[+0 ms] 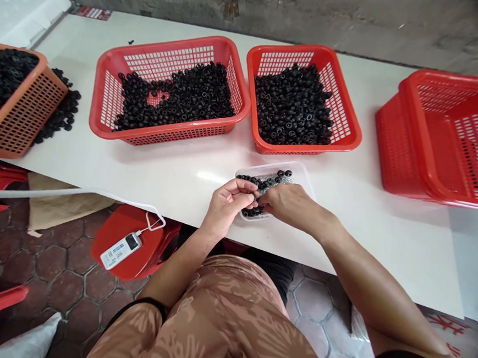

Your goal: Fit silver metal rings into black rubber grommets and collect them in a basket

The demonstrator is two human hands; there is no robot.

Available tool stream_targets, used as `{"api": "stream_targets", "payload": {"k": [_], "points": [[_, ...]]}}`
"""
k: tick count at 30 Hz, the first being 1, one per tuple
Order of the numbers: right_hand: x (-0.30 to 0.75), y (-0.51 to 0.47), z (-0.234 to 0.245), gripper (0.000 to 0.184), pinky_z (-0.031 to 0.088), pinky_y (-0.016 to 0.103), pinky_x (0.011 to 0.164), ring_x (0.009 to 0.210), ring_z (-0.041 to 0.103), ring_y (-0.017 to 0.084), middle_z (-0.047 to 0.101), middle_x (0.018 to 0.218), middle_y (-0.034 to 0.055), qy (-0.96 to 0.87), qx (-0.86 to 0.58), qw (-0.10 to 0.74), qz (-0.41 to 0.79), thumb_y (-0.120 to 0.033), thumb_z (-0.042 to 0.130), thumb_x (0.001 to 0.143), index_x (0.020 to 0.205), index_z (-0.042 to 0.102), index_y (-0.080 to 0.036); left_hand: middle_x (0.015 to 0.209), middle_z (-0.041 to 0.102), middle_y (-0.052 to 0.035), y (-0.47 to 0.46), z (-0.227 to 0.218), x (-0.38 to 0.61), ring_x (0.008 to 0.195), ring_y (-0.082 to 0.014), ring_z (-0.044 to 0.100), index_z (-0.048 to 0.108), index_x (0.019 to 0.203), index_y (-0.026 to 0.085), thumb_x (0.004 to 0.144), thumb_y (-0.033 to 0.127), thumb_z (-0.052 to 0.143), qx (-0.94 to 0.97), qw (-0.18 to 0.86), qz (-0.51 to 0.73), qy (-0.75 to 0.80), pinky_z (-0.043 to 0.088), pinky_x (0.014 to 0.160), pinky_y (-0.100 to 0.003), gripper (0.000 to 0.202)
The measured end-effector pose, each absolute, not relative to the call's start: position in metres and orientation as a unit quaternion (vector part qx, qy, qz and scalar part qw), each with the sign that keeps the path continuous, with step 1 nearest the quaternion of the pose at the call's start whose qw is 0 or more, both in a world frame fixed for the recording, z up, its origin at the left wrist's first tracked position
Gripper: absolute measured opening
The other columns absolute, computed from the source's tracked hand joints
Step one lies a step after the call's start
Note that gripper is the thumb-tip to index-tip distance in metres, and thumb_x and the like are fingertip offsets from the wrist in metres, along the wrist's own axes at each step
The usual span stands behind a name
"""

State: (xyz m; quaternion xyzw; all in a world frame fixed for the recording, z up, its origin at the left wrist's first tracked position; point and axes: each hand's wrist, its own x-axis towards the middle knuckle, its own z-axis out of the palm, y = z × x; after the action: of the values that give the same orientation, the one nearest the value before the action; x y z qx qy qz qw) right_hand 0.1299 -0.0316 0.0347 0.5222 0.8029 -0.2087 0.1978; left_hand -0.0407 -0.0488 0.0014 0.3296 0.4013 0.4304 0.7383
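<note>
Pinching is done by left hand (pixel 227 206) and right hand (pixel 289 205) together, over near edge of clear plastic tray (pixel 301 184); anything held cannot be made out.

The left hand (pixel 228 206) and right hand (pixel 287 207) reach inward and meet, both curled and pinching close together.

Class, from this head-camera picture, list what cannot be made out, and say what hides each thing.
All in the head view:
What the left hand and right hand pinch: hidden by their fingers.
Part of the clear plastic tray: hidden by both hands.
The grey bits in the tray: too small and blurred to name.
The orange basket: cut off by the left edge.
The red basket: cut off by the right edge.
</note>
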Motion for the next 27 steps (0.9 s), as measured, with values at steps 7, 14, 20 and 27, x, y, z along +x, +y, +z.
{"api": "stream_targets", "payload": {"k": [7, 14, 20, 27], "points": [[0.152, -0.033, 0.026, 0.017, 0.042, 0.027, 0.068, 0.077, 0.067, 0.019, 0.075, 0.087, 0.0079, 0.810, 0.531, 0.048, -0.244, -0.016, 0.058, 0.095, 0.095, 0.075, -0.016, 0.087, 0.073, -0.0033, -0.049, -0.001, -0.043, 0.070, -0.0102, 0.066, 0.074, 0.089, 0.014, 0.072, 0.028, 0.081, 0.327, 0.739, 0.424, 0.408, 0.050, 0.069, -0.024, 0.023], [0.161, -0.048, 0.015, 0.012, 0.049, 0.027, 0.059, 0.068, 0.059, 0.013, 0.071, 0.089, 0.0033, 0.698, 0.442, -0.396, -0.400, -0.032, 0.075, 0.091, 0.098, 0.078, -0.023, 0.069, 0.067, -0.0007, -0.051, 0.004, -0.038, 0.064, -0.0101, 0.060, 0.077, 0.094, 0.013, 0.072, 0.040, 0.089, 0.319, 0.762, 0.412, 0.385, 0.045, 0.065, -0.025, 0.036], [0.152, -0.056, 0.011, 0.014, 0.055, 0.027, 0.064, 0.083, 0.065, 0.016, 0.070, 0.099, 0.0041, 0.696, 0.414, -0.456, -0.370, -0.025, 0.076, 0.091, 0.105, 0.079, -0.029, 0.068, 0.065, -0.0014, -0.051, 0.007, -0.038, 0.064, -0.0098, 0.057, 0.078, 0.088, 0.013, 0.070, 0.047, 0.090, 0.321, 0.785, 0.386, 0.362, 0.041, 0.064, -0.026, 0.040], [0.150, -0.064, 0.031, 0.027, 0.060, 0.031, 0.082, 0.097, 0.070, 0.018, 0.071, 0.107, 0.0073, 0.776, 0.411, -0.408, -0.252, -0.014, 0.065, 0.098, 0.119, 0.075, -0.027, 0.067, 0.062, 0.0002, -0.051, 0.006, -0.039, 0.061, -0.0077, 0.052, 0.074, 0.082, 0.012, 0.069, 0.050, 0.089, 0.324, 0.784, 0.380, 0.369, 0.038, 0.061, -0.025, 0.043]]}}
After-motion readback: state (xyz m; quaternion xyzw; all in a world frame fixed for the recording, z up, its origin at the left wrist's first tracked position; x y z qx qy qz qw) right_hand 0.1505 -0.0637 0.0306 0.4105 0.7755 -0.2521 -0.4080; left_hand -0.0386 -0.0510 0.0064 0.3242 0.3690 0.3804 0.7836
